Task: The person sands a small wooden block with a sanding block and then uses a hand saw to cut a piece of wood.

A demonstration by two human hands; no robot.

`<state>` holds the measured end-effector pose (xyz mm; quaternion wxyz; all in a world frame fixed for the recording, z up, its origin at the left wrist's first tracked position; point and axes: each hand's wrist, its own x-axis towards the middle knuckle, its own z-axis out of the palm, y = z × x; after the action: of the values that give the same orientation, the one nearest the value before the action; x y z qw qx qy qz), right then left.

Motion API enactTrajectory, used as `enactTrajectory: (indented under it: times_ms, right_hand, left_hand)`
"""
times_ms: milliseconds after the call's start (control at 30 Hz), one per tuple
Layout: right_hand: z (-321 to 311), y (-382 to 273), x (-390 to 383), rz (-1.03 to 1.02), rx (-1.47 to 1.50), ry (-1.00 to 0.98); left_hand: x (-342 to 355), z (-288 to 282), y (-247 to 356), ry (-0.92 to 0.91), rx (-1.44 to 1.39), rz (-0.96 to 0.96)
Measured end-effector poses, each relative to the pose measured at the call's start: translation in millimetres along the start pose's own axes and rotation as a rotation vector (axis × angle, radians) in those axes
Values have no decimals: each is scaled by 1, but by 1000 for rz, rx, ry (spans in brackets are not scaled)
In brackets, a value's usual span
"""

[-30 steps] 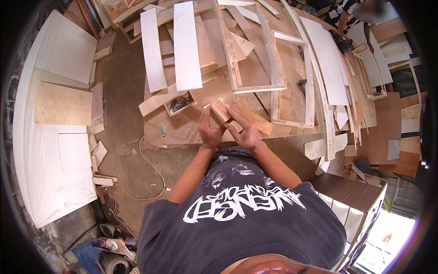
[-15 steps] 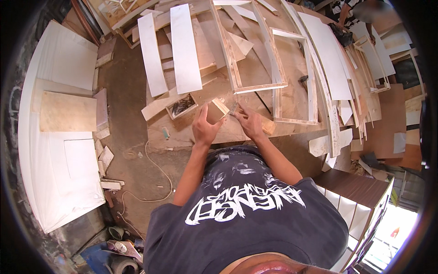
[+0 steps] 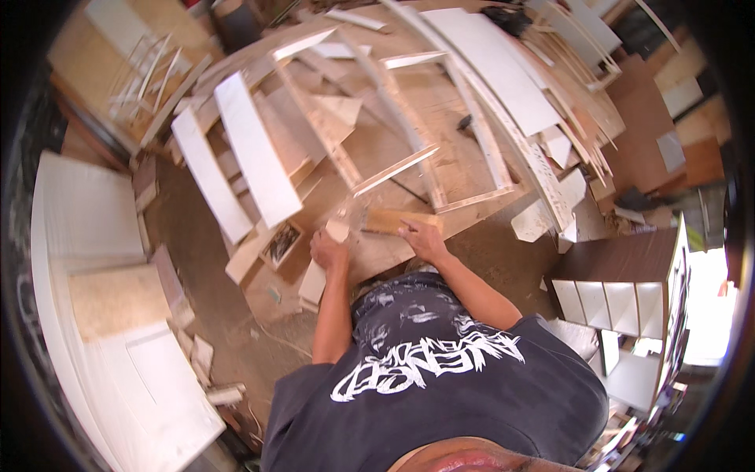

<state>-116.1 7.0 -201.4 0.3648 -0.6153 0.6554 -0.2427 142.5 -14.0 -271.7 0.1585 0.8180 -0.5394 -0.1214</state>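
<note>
My left hand [image 3: 330, 252] is closed around a small pale wood block [image 3: 338, 230] above the near side of the worktable. My right hand [image 3: 423, 238] grips the right part of a longer yellowish wooden piece [image 3: 384, 220], its fingers over the top. A blurred, greyish patch lies between the two pieces, too smeared to name. Beside my left wrist a pale wood offcut [image 3: 312, 285] rests at the table's near edge. Left of that hand sits a small open wooden box [image 3: 281, 245] with dark, thin bits inside.
Two wooden frames [image 3: 393, 175] lie across the worktable [image 3: 370, 256]. White strips [image 3: 255, 149] and loose boards are left of them, long white panels [image 3: 495, 71] to the right. A dark-topped shelf unit [image 3: 621, 256] stands at my right, white-covered panels [image 3: 86, 228] at the left.
The view has turned, so the table appears tilted. The small stack of wood pieces is no longer seen in my left hand, and my right hand has come onto the yellowish wooden piece.
</note>
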Motion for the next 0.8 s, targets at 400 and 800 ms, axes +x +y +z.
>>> enactTrajectory:
  times_ms: [400, 800]
  right_hand:
    - [-48, 50, -42, 88, 9, 127]
    - [-144, 128, -60, 199, 209, 305]
  left_hand:
    - [-30, -15, 24, 191, 77, 157]
    - [-140, -7, 180, -327, -468, 572]
